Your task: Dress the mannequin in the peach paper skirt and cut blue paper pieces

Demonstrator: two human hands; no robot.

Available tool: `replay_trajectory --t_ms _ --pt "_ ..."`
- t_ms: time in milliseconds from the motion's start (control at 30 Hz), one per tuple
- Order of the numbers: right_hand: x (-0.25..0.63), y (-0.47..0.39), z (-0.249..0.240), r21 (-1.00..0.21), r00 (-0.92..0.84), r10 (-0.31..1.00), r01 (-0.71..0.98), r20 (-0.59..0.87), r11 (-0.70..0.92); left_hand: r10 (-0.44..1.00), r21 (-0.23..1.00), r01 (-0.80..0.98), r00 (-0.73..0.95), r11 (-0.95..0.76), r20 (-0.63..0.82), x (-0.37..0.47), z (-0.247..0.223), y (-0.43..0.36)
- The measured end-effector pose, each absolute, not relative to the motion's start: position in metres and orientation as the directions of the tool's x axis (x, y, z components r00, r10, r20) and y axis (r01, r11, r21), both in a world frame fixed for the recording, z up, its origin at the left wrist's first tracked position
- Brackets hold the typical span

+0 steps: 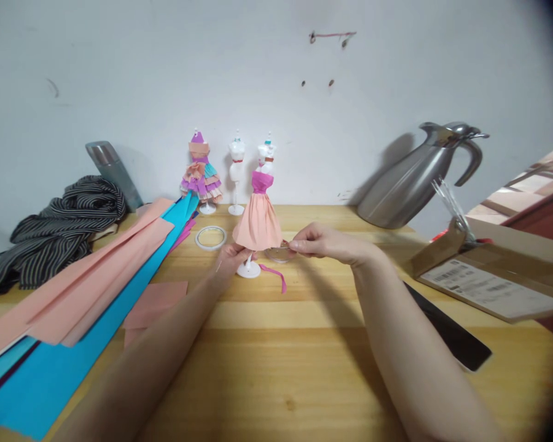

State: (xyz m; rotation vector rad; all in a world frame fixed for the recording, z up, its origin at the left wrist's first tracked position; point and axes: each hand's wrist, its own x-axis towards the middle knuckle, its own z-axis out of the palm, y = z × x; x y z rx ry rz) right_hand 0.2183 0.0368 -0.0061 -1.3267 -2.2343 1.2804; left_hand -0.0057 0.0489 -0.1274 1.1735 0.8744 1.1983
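Observation:
A small dress form [249, 270] on a white stand wears a paper dress [258, 221] with a magenta top and a peach pleated skirt. My left hand [230, 259] is closed round the stand below the hem, its fingertips partly hidden. To the right of the skirt, my right hand [320, 240] pinches its thumb and fingers together near the hem. What is between them is too small to make out. A pale ring [280, 256], perhaps a tape roll, shows behind the fingertips. A curled magenta paper strip [279, 278] lies beside the base.
Behind stand another dressed form [201, 169] and a bare white form [236, 166]. A tape roll [211, 238] and peach and blue paper sheets [96, 294] lie left, near a striped cloth [69, 227]. Right are a steel jug [410, 178], cardboard box [488, 270] and black phone [451, 328].

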Motion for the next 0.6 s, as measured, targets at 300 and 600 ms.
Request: replay_trajectory --t_ms 300,600 --pt "0.2229 0.0402 -0.0094 -0.755 -0.538 0.817 0.618 -0.207 0.216 0.98 0.976 -0.216 0.184 -0.034 0.075 -0.0072 -0.1288 0.0522" --pt "0.222 0.0401 -0.0099 -0.777 -0.541 0.814 0.598 -0.212 0.195 0.975 0.978 -0.205 0.205 -0.042 0.085 -0.0055 -0.1233 0.0479"
